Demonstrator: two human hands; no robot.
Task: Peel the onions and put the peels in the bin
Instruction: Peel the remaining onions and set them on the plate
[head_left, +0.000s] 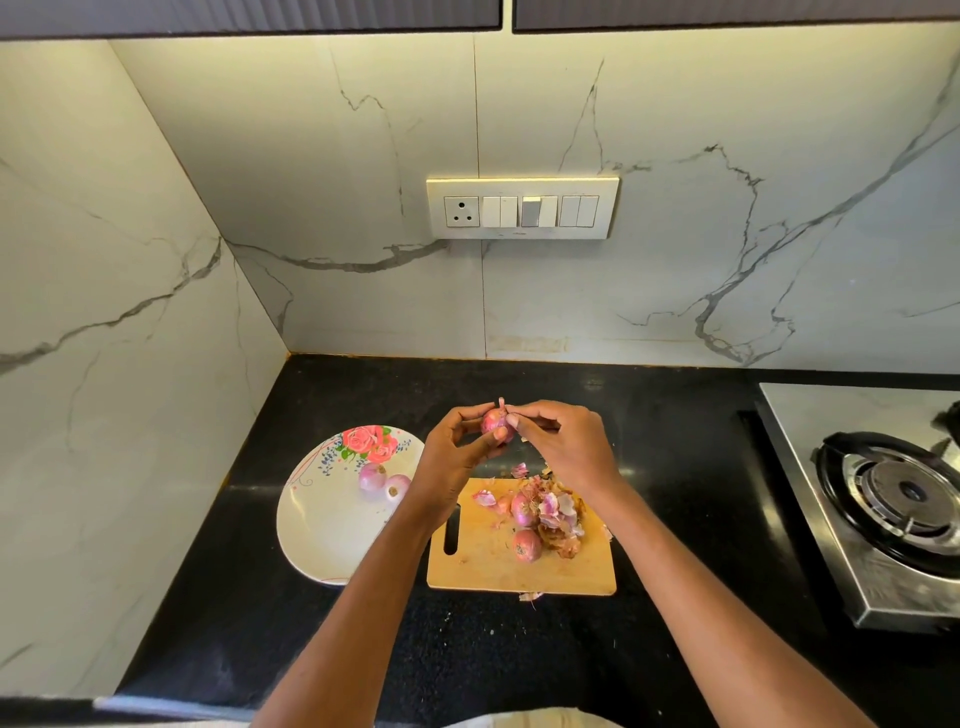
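Nearest us, the peels (558, 519) heap on the cutting board (519, 564). Beyond, above the counter, our left hand (457, 452) curls around the onion (494, 422), tip up, while our right hand (563, 441) pinches skin at its top right, likely pulling away rightward.

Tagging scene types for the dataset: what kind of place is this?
Most likely a home kitchen: a black countertop with a gas stove on it, a marble-look backsplash with a switch panel, and onions being peeled over a wooden cutting board.
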